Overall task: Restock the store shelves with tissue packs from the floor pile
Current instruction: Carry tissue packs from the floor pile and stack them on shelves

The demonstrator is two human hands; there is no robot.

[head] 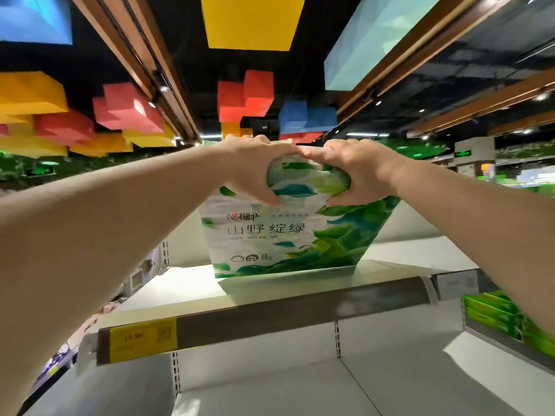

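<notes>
One tissue pack point(288, 235), upright on the top shelf point(300, 298) at its front edge, its top gripped by two outstretched hands: left hand point(255, 166), right hand point(357, 172), fingers curled over it.

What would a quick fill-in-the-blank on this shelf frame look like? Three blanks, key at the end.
1. The tissue pack is gripped at its top by ____ hands.
2. The pack's bottom rests on the ____ shelf.
3. The price tag on the shelf edge is ____ in colour.
Missing words: both; upper; yellow
</notes>
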